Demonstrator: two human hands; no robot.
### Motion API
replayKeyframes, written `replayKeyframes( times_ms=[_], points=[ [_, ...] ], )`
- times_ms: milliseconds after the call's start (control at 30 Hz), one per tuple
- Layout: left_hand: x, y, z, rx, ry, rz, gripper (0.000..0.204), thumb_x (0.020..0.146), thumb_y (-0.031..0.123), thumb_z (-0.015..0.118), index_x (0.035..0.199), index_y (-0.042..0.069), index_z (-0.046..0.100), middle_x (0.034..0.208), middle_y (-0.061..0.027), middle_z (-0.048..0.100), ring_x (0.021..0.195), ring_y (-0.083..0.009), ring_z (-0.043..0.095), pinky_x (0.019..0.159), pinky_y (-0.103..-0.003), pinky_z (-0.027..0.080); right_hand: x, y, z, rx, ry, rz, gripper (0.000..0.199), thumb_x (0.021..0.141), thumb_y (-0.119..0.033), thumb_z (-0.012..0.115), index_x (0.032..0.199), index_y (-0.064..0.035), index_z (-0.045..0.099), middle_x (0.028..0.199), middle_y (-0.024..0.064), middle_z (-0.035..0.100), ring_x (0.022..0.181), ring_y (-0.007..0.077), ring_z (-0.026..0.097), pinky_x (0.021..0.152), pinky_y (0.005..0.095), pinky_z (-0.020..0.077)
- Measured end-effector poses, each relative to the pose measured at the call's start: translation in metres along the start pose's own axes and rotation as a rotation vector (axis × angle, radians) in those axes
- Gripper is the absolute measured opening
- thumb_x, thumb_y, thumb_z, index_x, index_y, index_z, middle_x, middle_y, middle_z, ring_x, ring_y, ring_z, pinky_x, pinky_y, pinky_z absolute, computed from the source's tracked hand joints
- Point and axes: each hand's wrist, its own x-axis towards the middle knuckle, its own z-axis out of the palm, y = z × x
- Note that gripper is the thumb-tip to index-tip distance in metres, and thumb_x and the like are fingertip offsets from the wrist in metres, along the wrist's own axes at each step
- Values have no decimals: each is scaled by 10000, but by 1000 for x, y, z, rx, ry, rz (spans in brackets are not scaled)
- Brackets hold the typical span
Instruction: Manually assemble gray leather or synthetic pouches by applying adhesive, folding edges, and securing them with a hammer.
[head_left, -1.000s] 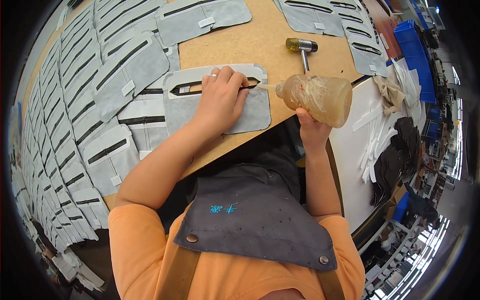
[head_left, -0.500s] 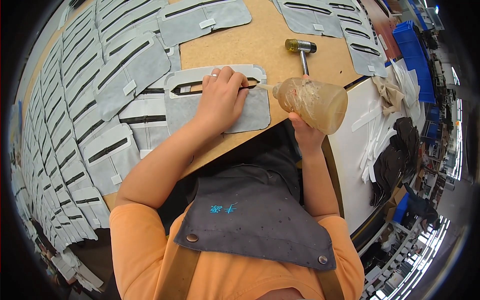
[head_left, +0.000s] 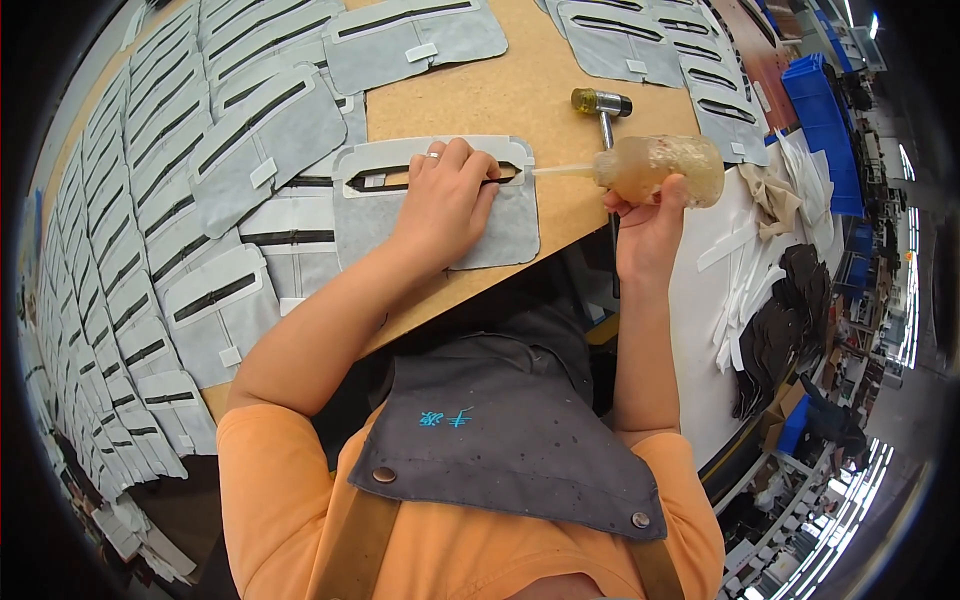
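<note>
Beside glue bottle (head_left: pixel 662 167), hammer (head_left: pixel 603 108).

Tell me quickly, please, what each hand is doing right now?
Left hand: open, pressing flat on the grey fabric panel.
Right hand: closed around the glue bottle, nozzle toward the panel's slot.

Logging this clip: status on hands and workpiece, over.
Left hand flat on grey fabric panel. Right hand grips glue bottle, nozzle aimed at the slot. Hammer beside, clear.

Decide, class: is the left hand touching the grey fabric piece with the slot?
Touching: the head view shows the left hand pressed flat on the grey fabric piece.
</note>
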Motion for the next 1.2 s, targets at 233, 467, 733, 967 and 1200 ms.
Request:
replayKeyframes(
  times_ms=[233,467,733,967,1200],
  points=[
    [7,3,-3,1,8,33,135,819,82,659,932,86,585,907,-78,516,903,-279,497,763,-399,340,1,3,17,-241,-99,-247,496,871,-316,729,1194,-6,514,1010,101,635,845,203,653,733,330,549],
    [4,-2,-1,1,-8,-1,136,817,83,658,932,84,586,918,-82,517,907,-283,499,769,-403,344,1,4,24,-387,-190,-377,426,795,-153,803,1133,10,600,1067,87,657,977,170,631,837,310,516],
    [0,-1,1,-1,-9,12,134,816,83,658,928,84,584,918,-85,515,910,-289,499,774,-403,346,0,5,27,-372,-154,-354,450,785,-161,815,1135,17,594,1040,85,661,954,180,644,841,300,518],
    [8,1,-1,-1,-9,42,135,813,77,656,926,84,582,906,-82,514,901,-287,501,777,-404,348,3,-32,-18,-150,53,-114,494,938,-464,579,1188,-41,527,1045,140,648,642,178,635,483,282,500],
    [6,3,-18,-98,-21,-1,96,808,68,656,875,70,587,880,-77,544,893,-278,508,781,-404,334,-41,-110,-115,-590,255,129,588,922,-582,507,1213,-72,532,892,119,669,574,114,564,351,209,309]
  ],
)
